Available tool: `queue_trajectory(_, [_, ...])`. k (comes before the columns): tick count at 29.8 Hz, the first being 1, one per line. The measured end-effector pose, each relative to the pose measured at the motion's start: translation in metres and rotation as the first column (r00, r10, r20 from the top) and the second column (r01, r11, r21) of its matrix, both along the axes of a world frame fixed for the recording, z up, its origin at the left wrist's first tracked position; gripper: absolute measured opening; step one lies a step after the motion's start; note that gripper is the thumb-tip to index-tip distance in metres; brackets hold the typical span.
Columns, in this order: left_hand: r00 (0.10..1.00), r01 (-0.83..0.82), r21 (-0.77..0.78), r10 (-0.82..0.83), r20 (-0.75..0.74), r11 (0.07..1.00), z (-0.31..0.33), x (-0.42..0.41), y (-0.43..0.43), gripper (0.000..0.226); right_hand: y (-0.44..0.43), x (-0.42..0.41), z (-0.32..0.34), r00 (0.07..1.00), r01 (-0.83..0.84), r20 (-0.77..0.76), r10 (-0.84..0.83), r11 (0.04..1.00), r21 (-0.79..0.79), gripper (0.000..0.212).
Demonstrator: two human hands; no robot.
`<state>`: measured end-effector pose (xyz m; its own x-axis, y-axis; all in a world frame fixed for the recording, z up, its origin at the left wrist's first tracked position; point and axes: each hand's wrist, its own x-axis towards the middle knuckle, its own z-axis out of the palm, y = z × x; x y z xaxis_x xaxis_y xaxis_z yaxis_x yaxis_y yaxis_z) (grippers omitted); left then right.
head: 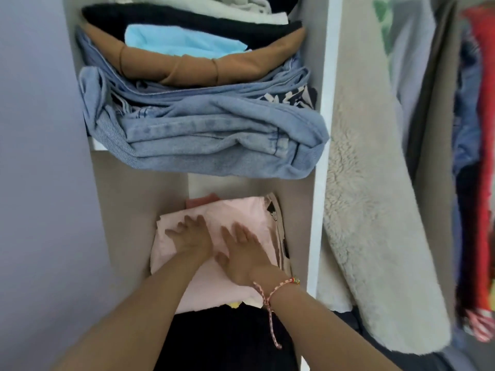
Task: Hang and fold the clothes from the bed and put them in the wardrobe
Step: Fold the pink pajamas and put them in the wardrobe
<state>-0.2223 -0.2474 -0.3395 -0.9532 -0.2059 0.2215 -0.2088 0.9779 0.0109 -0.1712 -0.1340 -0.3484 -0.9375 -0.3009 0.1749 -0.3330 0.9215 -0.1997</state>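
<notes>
A folded pale pink garment (241,212) lies on top of a small pile on a lower wardrobe shelf. My left hand (191,234) rests flat on its left half with fingers spread. My right hand (242,250), with a braided bracelet on the wrist, presses flat on the pink garment's right half. Both hands sit side by side, fingers straight, gripping nothing. A darker pink piece (199,200) peeks out behind the pink garment.
The shelf above holds a stack of folded blue jeans (209,135), a brown garment (203,66), a light blue piece (174,40) and black cloth. A white divider (321,156) separates the shelves from hanging clothes: a fleece-lined coat (375,210) and a red garment (482,129). A lilac wall is at left.
</notes>
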Motion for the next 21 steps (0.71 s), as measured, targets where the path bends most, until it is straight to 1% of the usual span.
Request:
queue_trajectory(1, [0.999,0.001,0.086,0.002,-0.041,0.996,-0.002,0.009,0.004,0.055,0.001,0.013,0.000,0.999,-0.042,-0.025,0.041,0.998,-0.040,0.060])
queue_trajectory(2, [0.996,0.039,0.164,-0.026,-0.081,0.986,0.005,0.030,0.018,0.049,0.016,0.036,0.012,0.997,-0.062,-0.048,0.058,0.995,-0.080,0.059])
queue_trajectory(3, [0.987,0.112,0.204,-0.086,-0.132,0.973,0.007,0.051,0.029,0.042,0.029,0.054,0.021,0.997,-0.064,-0.044,0.058,0.990,-0.129,0.058])
queue_trajectory(4, [0.966,0.206,0.211,-0.164,-0.199,0.956,0.001,0.074,0.042,0.037,0.040,0.074,0.026,0.998,-0.059,-0.029,0.055,0.983,-0.177,0.058])
queue_trajectory(5, [0.914,0.331,0.222,-0.253,-0.317,0.917,-0.005,0.086,0.053,0.034,0.048,0.080,0.030,0.997,-0.071,-0.019,0.068,0.973,-0.221,0.057])
queue_trajectory(6, [0.845,0.471,0.244,-0.355,-0.399,0.847,-0.013,0.111,0.067,0.031,0.062,0.101,0.031,0.997,-0.069,0.006,0.074,0.953,-0.294,0.057])
queue_trajectory(7, [0.786,0.575,0.299,-0.413,-0.461,0.761,-0.015,0.137,0.080,0.029,0.079,0.120,0.033,0.996,-0.061,0.035,0.078,0.935,-0.349,0.057])
queue_trajectory(8, [0.740,0.646,0.340,-0.449,-0.501,0.684,-0.019,0.164,0.094,0.027,0.096,0.148,0.033,0.996,-0.056,0.049,0.081,0.921,-0.384,0.058])
queue_trajectory(9, [0.698,0.693,0.340,-0.472,-0.539,0.636,-0.023,0.186,0.107,0.027,0.113,0.171,0.030,0.996,-0.043,0.051,0.070,0.912,-0.408,0.060])
queue_trajectory(10, [0.648,0.740,0.306,-0.514,-0.562,0.598,-0.026,0.211,0.124,0.029,0.135,0.199,0.026,0.999,-0.024,0.032,0.041,0.907,-0.421,0.060])
queue_trajectory(12, [0.515,0.827,0.144,-0.628,-0.583,0.544,-0.024,0.240,0.154,0.032,0.179,0.233,0.017,0.999,0.037,-0.005,-0.044,0.892,-0.450,0.061])
queue_trajectory(13, [0.453,0.862,0.083,-0.688,-0.567,0.500,-0.018,0.252,0.178,0.032,0.206,0.249,0.014,0.993,0.101,-0.004,-0.117,0.877,-0.469,0.062])
queue_trajectory(14, [0.416,0.888,0.059,-0.743,-0.525,0.456,-0.013,0.260,0.198,0.031,0.229,0.261,0.012,0.985,0.153,0.004,-0.173,0.864,-0.480,0.062])
queue_trajectory(15, [0.398,0.894,0.016,-0.774,-0.493,0.449,-0.013,0.270,0.212,0.030,0.243,0.272,0.008,0.975,0.200,0.023,-0.219,0.839,-0.507,0.064])
queue_trajectory(16, [0.333,0.927,-0.006,-0.833,-0.441,0.374,0.003,0.277,0.246,0.031,0.274,0.287,0.018,0.956,0.254,0.016,-0.293,0.798,-0.547,0.070])
queue_trajectory(17, [0.282,0.949,-0.031,-0.886,-0.367,0.315,0.013,0.285,0.270,0.032,0.295,0.301,0.024,0.930,0.300,0.003,-0.368,0.751,-0.588,0.080])
queue_trajectory(18, [0.213,0.972,-0.041,-0.940,-0.266,0.231,0.026,0.290,0.296,0.033,0.320,0.312,0.030,0.892,0.345,-0.009,-0.453,0.692,-0.634,0.090])
queue_trajectory(19, [0.226,0.972,-0.029,-0.958,-0.176,0.234,0.023,0.300,0.310,0.037,0.330,0.325,0.028,0.866,0.379,-0.008,-0.501,0.667,-0.641,0.092])
queue_trajectory(20, [0.213,0.976,-0.036,-0.974,-0.081,0.217,0.033,0.309,0.336,0.047,0.348,0.338,0.035,0.821,0.418,-0.014,-0.570,0.619,-0.665,0.088])
queue_trajectory(21, [0.197,0.980,-0.005,-0.979,0.045,0.197,0.048,0.318,0.356,0.057,0.365,0.350,0.042,0.778,0.457,0.004,-0.628,0.562,-0.689,0.078])
